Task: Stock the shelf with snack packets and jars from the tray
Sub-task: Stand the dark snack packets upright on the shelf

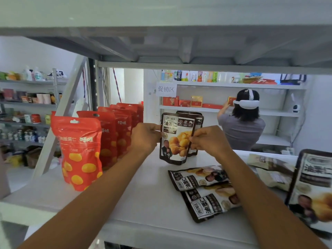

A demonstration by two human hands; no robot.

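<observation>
A dark brown chestnut packet stands upright on the white shelf, with another like it right behind. My left hand pinches its left edge and my right hand pinches its right edge. Two more brown packets lie flat on the shelf, in front and to the right. A row of several red chestnut packets stands upright along the left side of the shelf.
A large brown packet stands at the right edge, with pale flat packets behind it. The shelf above hangs low overhead. Across the aisle a person wearing a headset works at another shelf. More stocked shelves stand at far left.
</observation>
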